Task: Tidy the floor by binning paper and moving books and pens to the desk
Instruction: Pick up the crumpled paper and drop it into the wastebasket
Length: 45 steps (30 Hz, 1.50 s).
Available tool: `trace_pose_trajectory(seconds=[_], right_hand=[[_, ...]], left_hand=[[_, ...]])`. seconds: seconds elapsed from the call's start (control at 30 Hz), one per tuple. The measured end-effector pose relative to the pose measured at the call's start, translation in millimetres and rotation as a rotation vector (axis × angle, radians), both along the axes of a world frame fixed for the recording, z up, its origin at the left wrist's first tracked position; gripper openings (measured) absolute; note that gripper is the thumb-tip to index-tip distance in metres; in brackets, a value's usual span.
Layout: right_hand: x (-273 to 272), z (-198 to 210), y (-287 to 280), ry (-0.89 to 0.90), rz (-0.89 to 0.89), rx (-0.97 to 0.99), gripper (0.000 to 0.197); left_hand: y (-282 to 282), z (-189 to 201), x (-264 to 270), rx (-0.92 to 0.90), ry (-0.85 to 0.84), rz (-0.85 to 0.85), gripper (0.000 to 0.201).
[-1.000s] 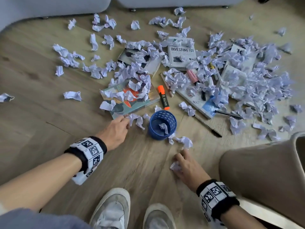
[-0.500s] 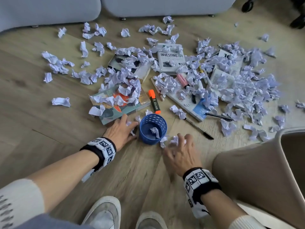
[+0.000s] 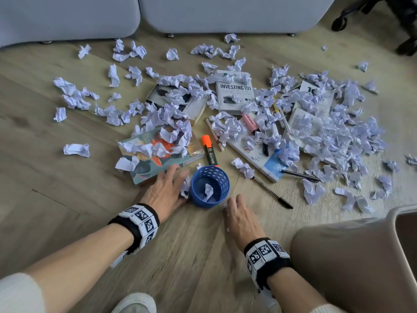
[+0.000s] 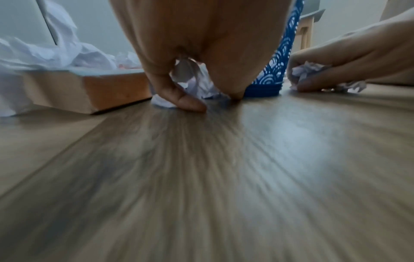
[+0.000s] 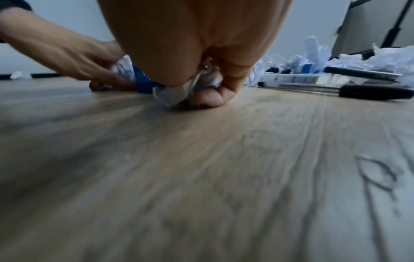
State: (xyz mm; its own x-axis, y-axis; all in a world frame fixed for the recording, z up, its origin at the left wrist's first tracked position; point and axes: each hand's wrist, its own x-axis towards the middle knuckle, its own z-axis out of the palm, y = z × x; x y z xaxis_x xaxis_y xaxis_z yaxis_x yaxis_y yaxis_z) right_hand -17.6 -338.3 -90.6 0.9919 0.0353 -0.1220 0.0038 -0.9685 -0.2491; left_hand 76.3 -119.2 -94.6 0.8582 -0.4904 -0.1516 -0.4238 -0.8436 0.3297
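Observation:
Crumpled paper balls (image 3: 334, 136) litter the wood floor among several books, such as the "Investing 101" book (image 3: 234, 93) and a teal book (image 3: 158, 154). An orange highlighter (image 3: 209, 150) and a black pen (image 3: 270, 190) lie near a blue mesh cup (image 3: 209, 188) with one paper scrap inside. My left hand (image 3: 167, 190) sits left of the cup, its fingers curled round a paper ball (image 4: 192, 79) on the floor. My right hand (image 3: 237, 213), just right of the cup, grips crumpled paper (image 5: 174, 94) against the floor.
A beige bin (image 3: 361, 256) stands at the lower right, next to my right arm. A grey sofa (image 3: 158, 14) runs along the back and a chair base (image 3: 372, 16) is at the top right. My shoes (image 3: 135, 303) are at the bottom edge.
My right hand moved forward from a scrap near my feet to the papers beside the blue cup and closed on them. My left hand slid right to the cup and took paper.

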Motion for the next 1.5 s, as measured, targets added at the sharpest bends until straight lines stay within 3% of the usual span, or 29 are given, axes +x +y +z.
trace_pose_trajectory(seconds=[0.1, 0.17, 0.23, 0.4, 0.47, 0.53, 0.63, 0.73, 0.77, 0.87, 0.93, 1.03, 1.1, 1.23, 1.33, 1.4, 1.5], right_hand=[[17, 4, -15, -0.002, -0.229, 0.117, 0.014], [31, 9, -24, -0.057, -0.337, 0.171, 0.029], [43, 15, -29, -0.060, -0.368, 0.169, 0.044], [51, 19, -30, 0.177, -0.333, 0.016, 0.072], [50, 12, -30, 0.155, -0.347, 0.033, 0.065], [49, 8, -30, 0.121, -0.360, 0.054, 0.045], [48, 10, -29, 0.127, -0.301, -0.002, 0.031], [41, 12, -28, 0.047, -0.287, 0.092, 0.014], [38, 14, -28, 0.008, -0.316, 0.134, 0.007], [27, 29, -32, -0.096, -0.454, 0.245, 0.012], [18, 52, -32, -0.214, -0.502, 0.332, 0.013], [3, 107, -26, -0.451, -0.497, 0.352, 0.017], [-11, 153, -21, -0.553, -0.491, 0.322, 0.016], [-48, 238, -32, -0.787, -0.537, 0.152, 0.016], [-77, 279, -58, -0.914, -0.746, -0.035, 0.018], [-97, 286, -76, -0.769, -0.951, -0.162, 0.022], [-115, 276, -82, -0.269, -1.150, -0.160, 0.055]], left_hand=[[-19, 1, 16, -0.066, -0.036, -0.120, 0.093], [-31, 1, 30, -0.041, -0.025, -0.197, 0.093], [-39, -3, 40, 0.040, -0.001, -0.240, 0.081], [-42, -17, 37, 0.039, -0.104, -0.229, 0.043], [-37, -20, 35, 0.058, -0.172, -0.252, 0.030], [-32, -20, 30, 0.056, -0.152, -0.262, 0.019], [-32, -12, 25, 0.112, -0.046, -0.230, 0.020], [-31, -3, 22, 0.154, 0.029, -0.158, 0.028], [-30, 2, 21, 0.089, 0.033, -0.106, 0.027], [-29, 23, 20, -0.204, 0.032, 0.152, 0.023], [-44, 50, 25, -0.422, -0.046, 0.224, 0.024], [-84, 107, 20, -0.723, -0.190, 0.087, 0.029], [-112, 139, -4, -0.854, -0.129, -0.043, 0.033], [-147, 164, -65, -0.939, 0.022, -0.281, 0.032], [-159, 171, -82, -0.967, 0.026, -0.366, 0.029], [-161, 173, -87, -0.963, 0.030, -0.386, 0.030], [-159, 172, -88, -0.964, 0.069, -0.367, 0.033]])
